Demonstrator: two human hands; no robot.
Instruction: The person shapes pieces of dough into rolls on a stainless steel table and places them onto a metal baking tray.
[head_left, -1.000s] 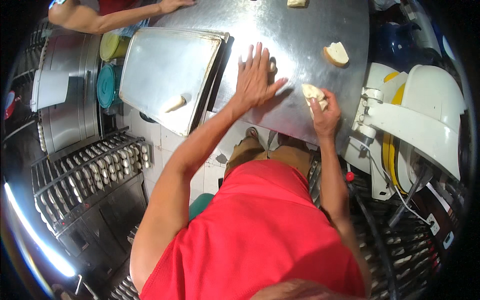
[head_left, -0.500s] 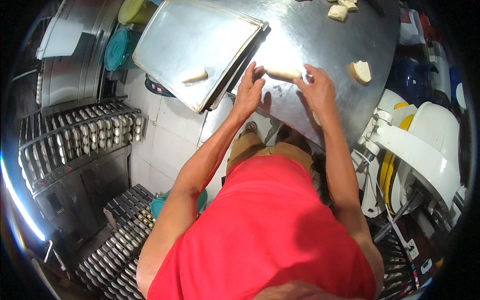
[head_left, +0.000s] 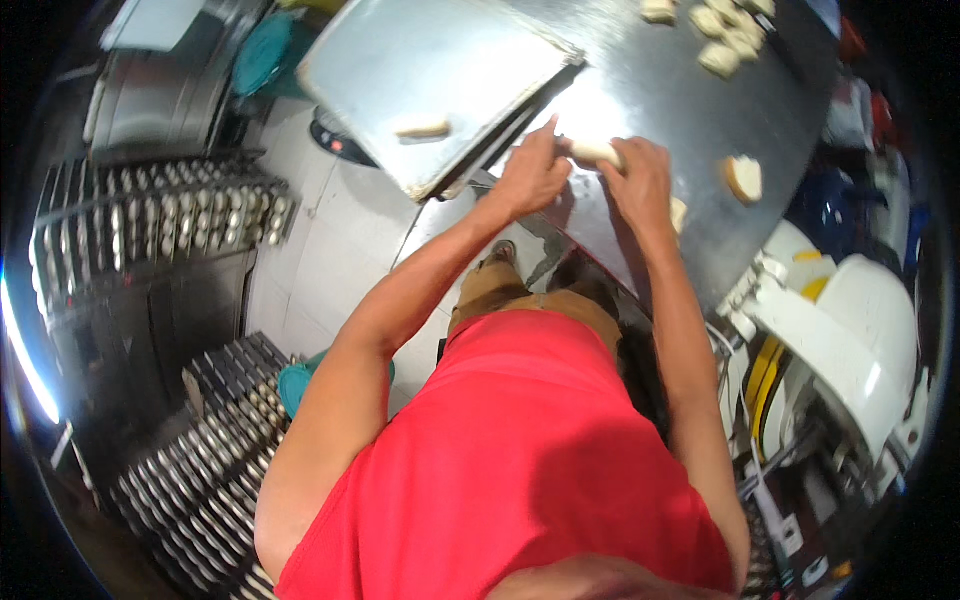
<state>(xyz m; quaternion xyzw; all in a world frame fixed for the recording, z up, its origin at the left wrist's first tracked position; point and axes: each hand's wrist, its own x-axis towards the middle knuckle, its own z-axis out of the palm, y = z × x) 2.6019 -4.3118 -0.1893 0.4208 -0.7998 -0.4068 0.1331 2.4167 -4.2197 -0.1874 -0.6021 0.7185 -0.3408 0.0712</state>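
A short, pale roll of dough (head_left: 594,152) is held level between my two hands at the metal table's near edge. My left hand (head_left: 535,172) grips its left end, with the index finger stretched outward. At the other end, the thumb and fingers of my right hand (head_left: 642,180) close around the roll. Another dough roll (head_left: 422,127) lies alone on the metal baking tray (head_left: 390,65) to the left. A cut dough piece (head_left: 743,179) rests on the table to the right, and a smaller one (head_left: 678,214) shows partly beside my right wrist.
Several dough chunks (head_left: 735,35) lie at the far side of the metal table (head_left: 690,120). A white machine with a rounded cover (head_left: 840,330) stands at the right. Loaded dough racks (head_left: 180,220) are on the left, near a teal-lidded bucket (head_left: 265,55).
My hands have closed in on the dough roll from both ends, where they were more spread before. The whole view has shifted, bringing more dough chunks at the far side into sight.
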